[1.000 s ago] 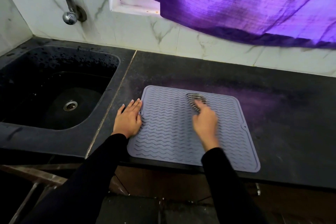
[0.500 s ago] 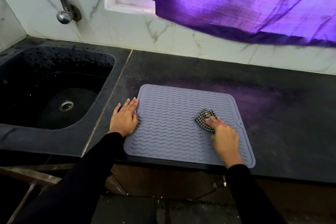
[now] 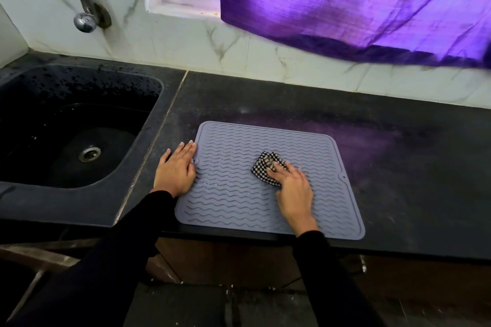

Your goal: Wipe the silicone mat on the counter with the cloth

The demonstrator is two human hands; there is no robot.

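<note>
Cloth [image 3: 267, 167] in a black-and-white check is bunched under the fingers of the right hand [image 3: 293, 190], whose fingers are stretched forward and pressed flat onto it; most of the fabric is seen ahead and to the left of the fingertips, and only its near edge is covered by the hand. It cannot be told whether the thumb is tucked around the fabric. The cloth is set right of centre on the grey silicone mat [image 3: 233, 194], which is ribbed with wavy lines and laid flat on the dark counter [image 3: 398, 167], its near edge almost flush with the counter's front edge. The left hand [image 3: 176, 170] is laid flat, fingers straight and together, across the mat's left border, partly on the counter. A black sink [image 3: 148, 114] is set to the left, under a metal tap [image 3: 79, 2]. A purple curtain [image 3: 345, 2] is hung above. No writing or brand can be read anywhere.
</note>
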